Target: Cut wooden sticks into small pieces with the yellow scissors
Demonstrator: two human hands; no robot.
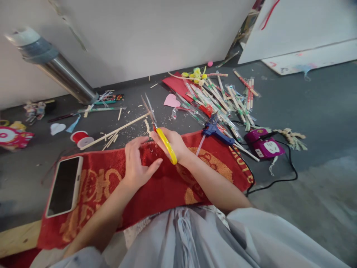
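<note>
My right hand (176, 146) is closed around the yellow handle of a pair of scissors (166, 144). The blades point away from me and stand slightly apart. Beside them, the far end of a thin wooden stick (119, 130) meets or passes under the blades; I cannot tell which. My left hand (137, 162) is open just left of the scissors, thumb spread, holding nothing, over a red towel (156, 193). Short cut stick pieces (111, 141) and pale crumbs are scattered on the dark table beyond my hands.
A blue glue gun (216, 132) lies to the right by a purple power socket (264, 144) with a black cord. Wrapped chopsticks (217, 98) are heaped behind. A phone (64, 186), a ribbon spool (81, 139) and a steel tube (69, 76) are on the left.
</note>
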